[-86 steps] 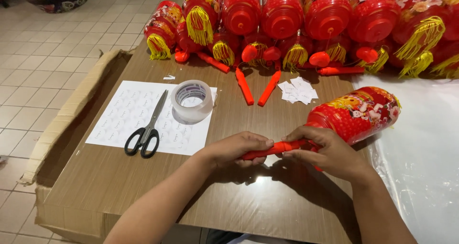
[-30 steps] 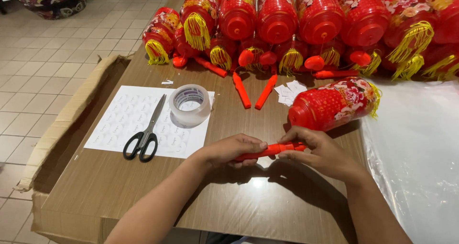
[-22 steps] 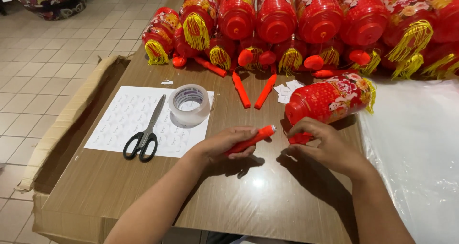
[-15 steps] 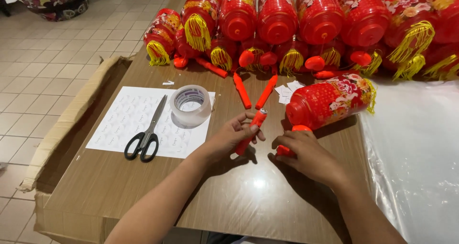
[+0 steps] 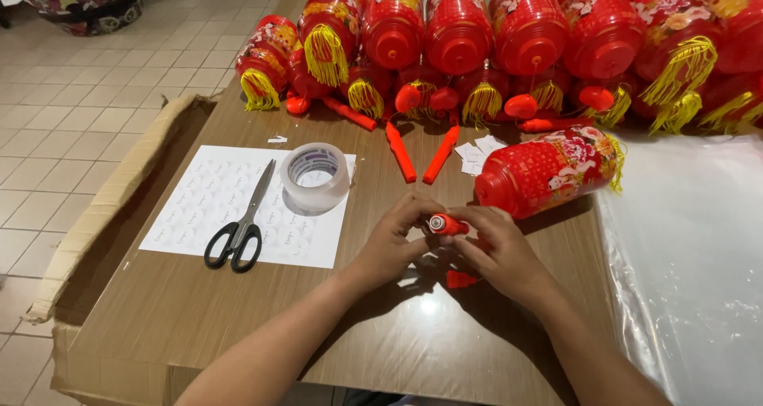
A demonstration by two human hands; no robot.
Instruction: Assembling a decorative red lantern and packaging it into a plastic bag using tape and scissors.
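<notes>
1. While both hands meet over the bench [image 5: 238, 326], the left hand [image 5: 395, 243] and right hand [image 5: 497, 251] each pinch the small red stick [image 5: 447, 225], its round end facing up
2. One red lantern [image 5: 548, 171] lies just beside the right hand
3. I think the stick could slip and roll, because only fingertips hold it
4. An elbow could bump the tape roll [image 5: 316, 175] or scissors [image 5: 238, 231]
</notes>
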